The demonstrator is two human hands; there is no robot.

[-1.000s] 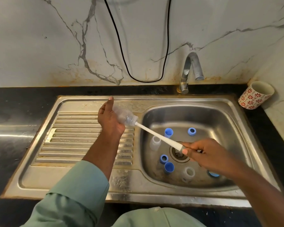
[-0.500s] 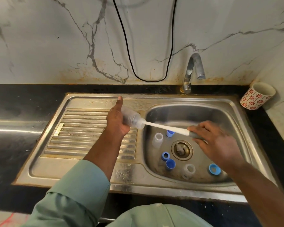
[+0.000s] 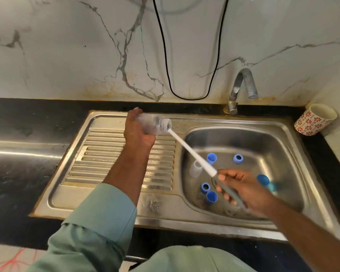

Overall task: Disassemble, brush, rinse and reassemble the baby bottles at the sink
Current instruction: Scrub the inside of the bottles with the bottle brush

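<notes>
My left hand (image 3: 137,132) grips a clear baby bottle (image 3: 153,124) lying sideways above the drainboard, mouth toward the basin. A bottle brush (image 3: 192,154) with a white shaft and grey handle has its bristle head inside the bottle. My right hand (image 3: 241,189) holds the grey handle over the basin. In the sink basin (image 3: 283,146) lie several blue caps and rings, among them a blue cap (image 3: 212,159) and a blue ring (image 3: 238,158), plus a clear bottle part (image 3: 195,169) standing by the brush shaft.
A steel tap (image 3: 241,87) stands behind the basin, with no water running. A white cup with red flowers (image 3: 314,119) sits on the black counter at the back right. A black cable (image 3: 165,55) hangs down the marble wall. The ribbed drainboard (image 3: 98,154) lies left.
My right hand has pulled the brush handle back and down toward me, so the shaft now slants steeply. The left hand has tipped the bottle further toward the back rim.
</notes>
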